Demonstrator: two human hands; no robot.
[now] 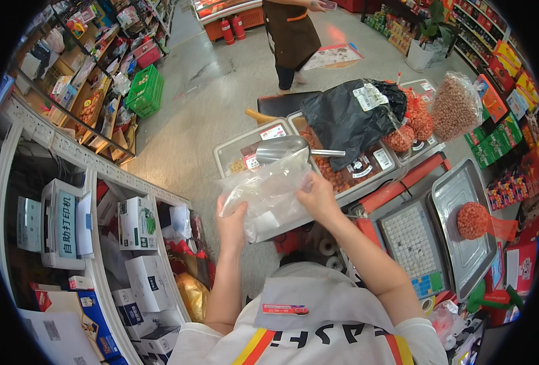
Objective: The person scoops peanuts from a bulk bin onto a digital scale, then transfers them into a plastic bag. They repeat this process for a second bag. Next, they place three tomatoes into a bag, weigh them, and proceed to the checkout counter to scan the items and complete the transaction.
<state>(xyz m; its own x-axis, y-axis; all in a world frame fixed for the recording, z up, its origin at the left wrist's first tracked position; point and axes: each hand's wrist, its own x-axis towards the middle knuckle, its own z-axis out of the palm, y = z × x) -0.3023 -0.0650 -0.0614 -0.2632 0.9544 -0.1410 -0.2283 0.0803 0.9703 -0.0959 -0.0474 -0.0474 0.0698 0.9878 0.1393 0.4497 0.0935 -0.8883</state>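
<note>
A clear plastic bag (269, 194) is stretched between my two hands, with a small white label low on it. My left hand (231, 223) grips its left edge, and my right hand (317, 196) pinches its right edge. Just beyond the bag, a metal scoop (282, 149) lies across the rims of the plastic bins (226, 148), its handle pointing right. A black plastic bag (351, 118) covers part of the nut bin. Red net bags of nuts (416, 114) and a clear bag of round nuts (456, 107) lie to its right.
At right are a weighing scale's keypad (408, 239) and its metal tray (463, 264), bearing a red net bag of nuts (471, 221). Shelves with boxes (148, 283) and a printer (61, 223) stand at left. A person in a brown apron (294, 36) is beyond the bins, near a green crate (145, 91).
</note>
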